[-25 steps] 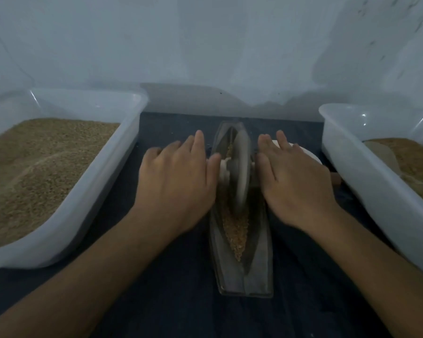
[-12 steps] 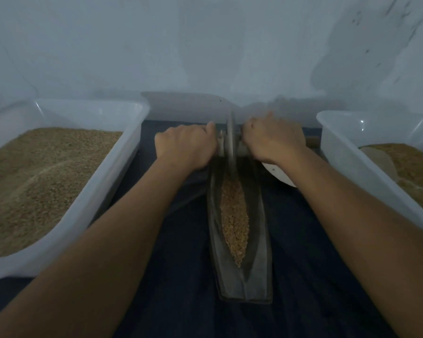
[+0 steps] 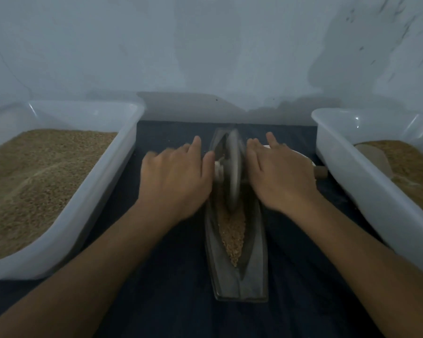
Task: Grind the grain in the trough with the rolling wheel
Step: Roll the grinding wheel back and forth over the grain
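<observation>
Metal wheel (image 3: 232,167) axle under both hands' straight fingers (image 3: 181,152).

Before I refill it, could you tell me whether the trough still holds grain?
Yes: grain lies along the trough channel below the wheel.

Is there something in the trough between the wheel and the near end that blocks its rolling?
Nothing visible blocks it. Between the rolling wheel and the near end of the trough lies only the grain to be ground. Left hand and right hand flank the wheel.
</observation>
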Available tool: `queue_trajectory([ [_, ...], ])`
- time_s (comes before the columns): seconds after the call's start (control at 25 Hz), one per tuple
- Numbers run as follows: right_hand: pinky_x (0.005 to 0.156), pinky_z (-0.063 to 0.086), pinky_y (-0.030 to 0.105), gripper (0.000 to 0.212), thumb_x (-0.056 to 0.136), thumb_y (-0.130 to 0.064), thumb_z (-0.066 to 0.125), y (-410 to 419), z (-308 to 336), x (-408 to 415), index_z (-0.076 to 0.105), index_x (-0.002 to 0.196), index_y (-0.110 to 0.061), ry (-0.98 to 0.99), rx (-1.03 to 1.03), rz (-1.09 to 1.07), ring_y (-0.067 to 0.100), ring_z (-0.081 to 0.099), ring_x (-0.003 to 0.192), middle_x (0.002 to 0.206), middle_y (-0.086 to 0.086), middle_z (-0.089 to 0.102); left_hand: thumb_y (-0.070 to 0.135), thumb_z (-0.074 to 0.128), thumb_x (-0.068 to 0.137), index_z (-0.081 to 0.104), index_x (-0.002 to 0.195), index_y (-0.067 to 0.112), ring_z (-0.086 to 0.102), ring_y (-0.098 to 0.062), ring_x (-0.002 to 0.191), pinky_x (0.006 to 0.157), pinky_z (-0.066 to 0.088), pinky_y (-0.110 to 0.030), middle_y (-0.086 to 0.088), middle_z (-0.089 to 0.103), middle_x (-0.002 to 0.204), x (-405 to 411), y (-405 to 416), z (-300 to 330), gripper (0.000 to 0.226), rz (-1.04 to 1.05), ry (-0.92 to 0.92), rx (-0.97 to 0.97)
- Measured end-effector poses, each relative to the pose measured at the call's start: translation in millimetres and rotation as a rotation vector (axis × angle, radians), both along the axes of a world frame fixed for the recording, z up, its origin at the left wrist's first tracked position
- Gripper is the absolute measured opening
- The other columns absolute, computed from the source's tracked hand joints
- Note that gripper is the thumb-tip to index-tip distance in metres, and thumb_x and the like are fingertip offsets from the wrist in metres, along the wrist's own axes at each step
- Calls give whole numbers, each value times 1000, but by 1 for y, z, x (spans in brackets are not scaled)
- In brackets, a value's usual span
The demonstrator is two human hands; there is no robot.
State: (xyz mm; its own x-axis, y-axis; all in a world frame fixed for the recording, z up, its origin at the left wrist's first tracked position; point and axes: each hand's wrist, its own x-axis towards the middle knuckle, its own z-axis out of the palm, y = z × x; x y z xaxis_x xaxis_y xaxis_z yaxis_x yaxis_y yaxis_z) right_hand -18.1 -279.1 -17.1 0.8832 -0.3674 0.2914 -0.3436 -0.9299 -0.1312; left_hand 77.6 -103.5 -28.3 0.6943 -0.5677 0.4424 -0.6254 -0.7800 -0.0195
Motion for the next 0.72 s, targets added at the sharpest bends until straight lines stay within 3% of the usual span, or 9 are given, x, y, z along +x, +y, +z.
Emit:
queue_trajectory([
  [0.04, 114, 35, 50, 59, 111, -42, 14, -10, 4, 15, 48, 152, -17, 29, 25, -22, 32, 33, 152, 165, 10, 36, 44, 16, 110, 56, 140, 21, 70, -33, 96, 75, 44, -43, -3, 72, 129, 13, -14, 5, 56, 4, -1, 43],
  [0.12, 98, 39, 50, 47, 110, -36, 18, -29, 12, 45, 56, 123, -13, 103, 116, -108, 38, 41, 143, 156, 19, 44, 36, 16, 108, 55, 116, 22, 68, -36, 96, 71, 36, -42, -8, 71, 125, 38, -40, 17, 42, -1, -10, 87],
  [0.2, 86, 36, 48, 33, 108, -33, 21, -38, 16, 60, 49, 106, -15, 124, 133, -145, 42, 47, 131, 145, 24, 50, 34, 18, 107, 50, 100, 27, 66, -36, 92, 70, 32, -42, -10, 71, 110, 52, -55, 26, 34, 13, 21, 56],
  [0.28, 100, 38, 52, 50, 109, -37, 17, -36, 10, 55, 54, 132, -12, 128, 79, -106, 40, 40, 142, 156, 20, 44, 34, 16, 106, 46, 95, 28, 65, -35, 83, 63, 28, -39, -7, 68, 95, 48, -48, 21, 32, 8, -29, 54],
  [0.36, 119, 29, 51, 66, 108, -46, 9, -16, 3, 26, 41, 157, -15, 47, 33, -40, 33, 27, 154, 165, 10, 36, 36, 17, 106, 42, 90, 26, 57, -29, 65, 58, 27, -36, 2, 55, 76, 29, -24, 4, 32, -64, -124, 46],
  [0.48, 127, 22, 51, 75, 101, -50, 0, 10, -6, -15, 34, 161, -18, -26, -19, 53, 24, 20, 158, 166, 2, 35, 49, 14, 108, 40, 77, 30, 33, -8, 50, 55, 16, -31, 9, 41, 61, -2, 9, -10, 46, -100, -74, -53],
  [0.64, 127, 14, 44, 55, 110, -39, 22, 14, 4, -32, 37, 160, -23, -103, 94, 100, 24, 16, 158, 167, 1, 35, 57, 19, 107, 47, 66, 26, 40, -15, 49, 56, 25, -33, 7, 46, 56, -16, 10, -11, 59, -52, -81, -137],
  [0.72, 126, 18, 40, 47, 110, -29, 36, 9, 15, -38, 47, 155, -20, -236, 236, 176, 21, 22, 157, 162, 3, 43, 58, 23, 106, 53, 60, 20, 46, -21, 50, 53, 25, -31, 4, 48, 54, -8, 5, -8, 67, -24, -2, -182],
])
